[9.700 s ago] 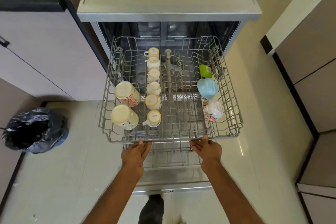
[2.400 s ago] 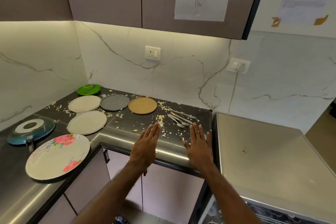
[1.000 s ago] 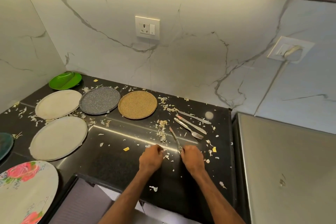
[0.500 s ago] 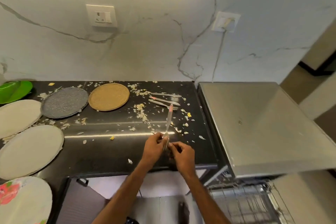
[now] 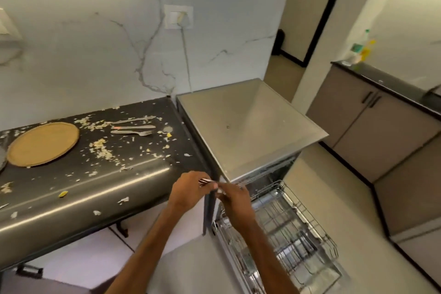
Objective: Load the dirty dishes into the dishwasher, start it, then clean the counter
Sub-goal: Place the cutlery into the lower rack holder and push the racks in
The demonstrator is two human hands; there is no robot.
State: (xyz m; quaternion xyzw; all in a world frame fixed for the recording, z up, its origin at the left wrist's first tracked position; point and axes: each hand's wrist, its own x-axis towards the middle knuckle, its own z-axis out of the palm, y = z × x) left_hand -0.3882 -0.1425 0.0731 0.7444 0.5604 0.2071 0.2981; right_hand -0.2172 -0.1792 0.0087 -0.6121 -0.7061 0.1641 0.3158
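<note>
Left hand [image 5: 189,192]: just off the near right corner of the counter [image 5: 95,188], fingers curled round a metal utensil [image 5: 205,181].
Right hand [image 5: 236,201]: just right of the left, the two touching; its curled fingertips pinch the same utensil from the other side.
Metal utensil: held between the hands in the air. Only its striped tip shows past the left fingers; it looks like fork tines, though blur leaves that unsure.
Dishwasher [image 5: 250,126]: right of the counter and flush against it, with a grey flat top.
Rack [image 5: 293,234]: a wire basket standing out of the dishwasher front, low and near right, under the right forearm.
Cutlery on counter [image 5: 133,127]: three pieces lying side by side at the far right of the dark top, a fork nearest.
Brown plate [image 5: 43,143]: flat on the counter at the left, well apart from the hands.
Food scraps [image 5: 102,148]: pale bits scattered across the counter between plate and cutlery and along the near edge.
Wall socket [image 5: 178,16]: on the marble wall above the dishwasher, with a cord running down.
Bottles [image 5: 360,48]: on a separate counter, far right.
</note>
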